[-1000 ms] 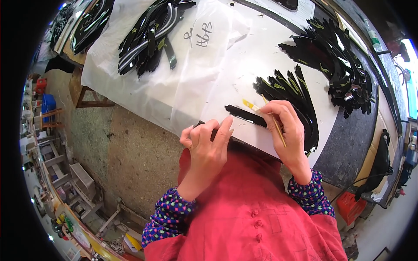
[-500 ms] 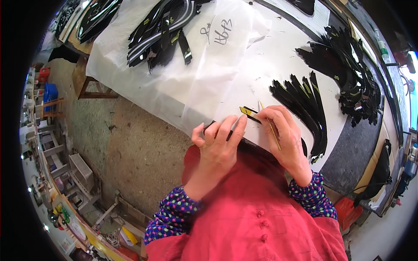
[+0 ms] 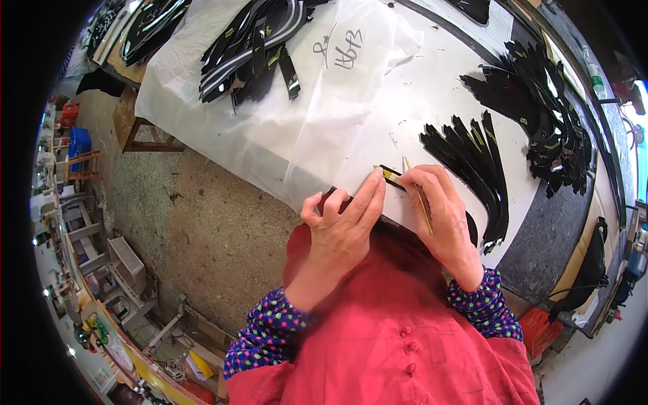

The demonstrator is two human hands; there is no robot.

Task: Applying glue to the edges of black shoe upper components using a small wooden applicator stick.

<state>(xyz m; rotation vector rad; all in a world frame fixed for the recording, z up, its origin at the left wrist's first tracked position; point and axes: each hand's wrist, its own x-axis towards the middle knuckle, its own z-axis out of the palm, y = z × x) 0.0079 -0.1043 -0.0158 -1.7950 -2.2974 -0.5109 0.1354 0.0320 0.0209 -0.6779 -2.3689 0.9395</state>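
A black strip [image 3: 393, 177] with a yellow patch at its end lies at the near edge of the white table. The outstretched fingertips of my left hand [image 3: 341, 226] rest on that yellow end and partly cover it. Dark material [image 3: 333, 196] shows beneath its other fingers; whether it belongs to the same strip I cannot tell. My right hand [image 3: 442, 216] is closed around a thin, light wooden stick [image 3: 424, 210], which slants up past the fingers. The thumb and fingertips of this hand meet the strip's other side.
A fan of black strips [image 3: 482, 169] lies right of my hands, with a larger heap [image 3: 557, 135] beyond. More black and grey strips [image 3: 253, 54] sit on white sheeting [image 3: 270, 135] at the far left. A wooden stool [image 3: 138, 131] stands beside the table.
My left hand has shifted slightly right and forward, its index and middle fingers now together over the strip's yellow end. My right hand stays almost in place.
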